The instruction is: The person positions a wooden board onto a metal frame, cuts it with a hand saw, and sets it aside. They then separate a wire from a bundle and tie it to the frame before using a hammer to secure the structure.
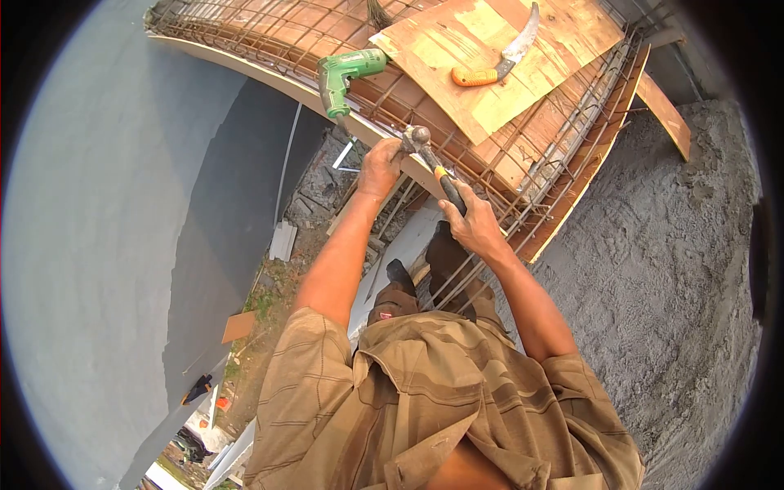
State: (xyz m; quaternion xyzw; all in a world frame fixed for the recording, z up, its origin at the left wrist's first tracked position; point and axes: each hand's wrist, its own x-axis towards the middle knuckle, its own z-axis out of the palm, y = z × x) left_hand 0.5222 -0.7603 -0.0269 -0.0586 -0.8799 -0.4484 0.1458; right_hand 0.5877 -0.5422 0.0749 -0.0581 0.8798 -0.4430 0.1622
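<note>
My right hand is wrapped round the black-and-yellow handle of a claw hammer. The metal hammer head lies against the pale edge board of the formwork, close to the fingers of my left hand. That left hand is closed at the board's edge; anything between its fingers is too small or hidden to name. Just beyond it, a green power drill rests on the edge, its cord end hanging down. Farther back, a curved handsaw with an orange handle lies on a plywood sheet.
A grid of steel rebar covers the curved formwork under the plywood. Rough grey concrete is at right, a smooth grey wall at left. Far below my feet lie rubble and scraps. Rebar ends stick out near my legs.
</note>
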